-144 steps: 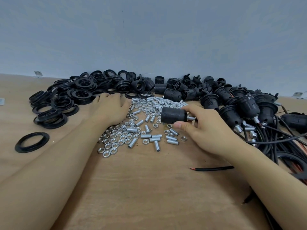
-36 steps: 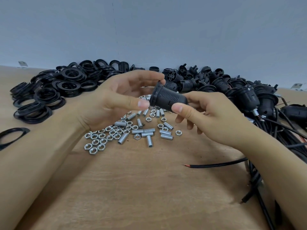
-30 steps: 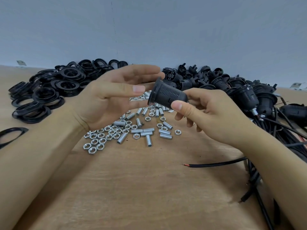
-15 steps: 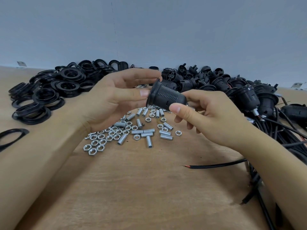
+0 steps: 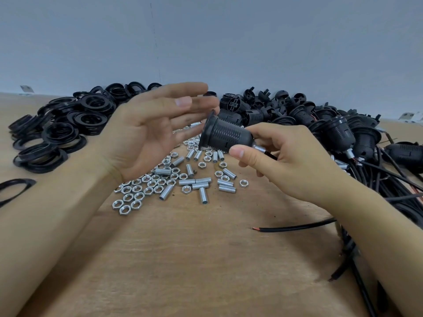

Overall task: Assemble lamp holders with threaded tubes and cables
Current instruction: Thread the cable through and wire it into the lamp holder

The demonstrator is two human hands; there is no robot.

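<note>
Right hand: the right hand [image 5: 290,156] pinches the narrow end of a black ribbed plastic lamp holder [image 5: 225,135] between thumb and curled fingers, holding it in the air above the bench.
Lamp holder: lies nearly level, its wide flanged mouth turned toward the left hand; a short silver threaded metal tube [image 5: 259,148] sticks out of its narrow end, under the right thumb. It may have a dark cable running on behind it, but the fingers hide that part.
Left hand: the left hand [image 5: 146,133] is spread, palm facing the holder's mouth, fingers straight and just beside the rim; whether the fingertips touch it cannot be told.
Bench: a light brown wooden bench [image 5: 194,259] carries everything.
Loose metal parts: a scatter of silver hex nuts [image 5: 135,197] and more threaded tubes [image 5: 194,184] lies below the hands.
Rings: a heap of black plastic threaded rings [image 5: 61,131] sits far left.
Holders in stock: a pile of black lamp holders [image 5: 309,117] lines the far right, some with black cables [image 5: 400,191] attached.
Loose cable: one black cable end with red tip [image 5: 293,227] lies near the right forearm.
</note>
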